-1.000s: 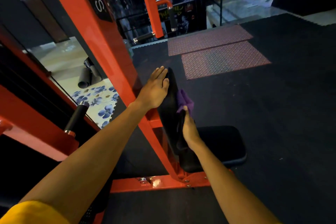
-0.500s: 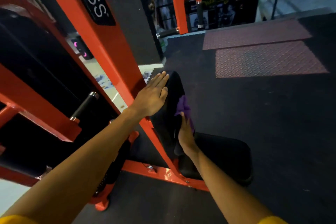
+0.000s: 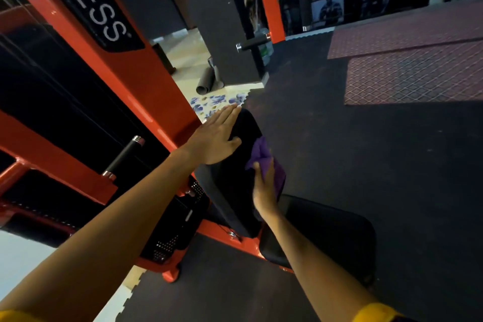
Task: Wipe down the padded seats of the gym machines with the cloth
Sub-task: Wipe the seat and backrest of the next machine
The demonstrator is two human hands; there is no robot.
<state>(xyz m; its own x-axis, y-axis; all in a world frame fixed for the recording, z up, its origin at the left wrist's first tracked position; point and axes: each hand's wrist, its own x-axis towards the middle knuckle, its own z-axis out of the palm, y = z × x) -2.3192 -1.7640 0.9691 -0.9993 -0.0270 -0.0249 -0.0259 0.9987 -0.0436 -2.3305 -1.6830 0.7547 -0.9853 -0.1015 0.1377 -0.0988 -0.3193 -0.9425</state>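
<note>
- The left arm reaches in from 7 o'clock, straight and bare, with a yellow sleeve just showing at the frame's corner.
- The left hand [image 3: 217,138] lies flat on the top rear edge of the back pad [image 3: 232,185]. Its fingers are straight, close together and point toward 1 o'clock, and the thumb lies across the pad's rim, grasping nothing.
- The right arm comes in from 5 o'clock, and its wrist crosses above the seat pad [image 3: 329,232].
- The right hand [image 3: 264,189] is seen edge-on against the front face of the back pad, with its thumb pinching the cloth [image 3: 262,153]. The other fingers are covered by the folds, so their curl cannot be told.
- The cloth is purple and bunched. It sits at the middle of the view, pressed to the upper front of the back pad, with a crumpled peak at 12 o'clock from the right hand and a flap at its 2 o'clock side.
- The back pad is black, smooth and tilted, its top toward 12 o'clock.
- The seat pad is black with rounded corners and lies at 5 o'clock from the back pad, just beside its lower end.
- The red frame [image 3: 125,70] slants across 10 o'clock behind the left hand, with a black grip handle [image 3: 125,155] at 9 o'clock.
- Diamond-patterned red mats [image 3: 418,73] lie on the dark floor at 2 o'clock.
</note>
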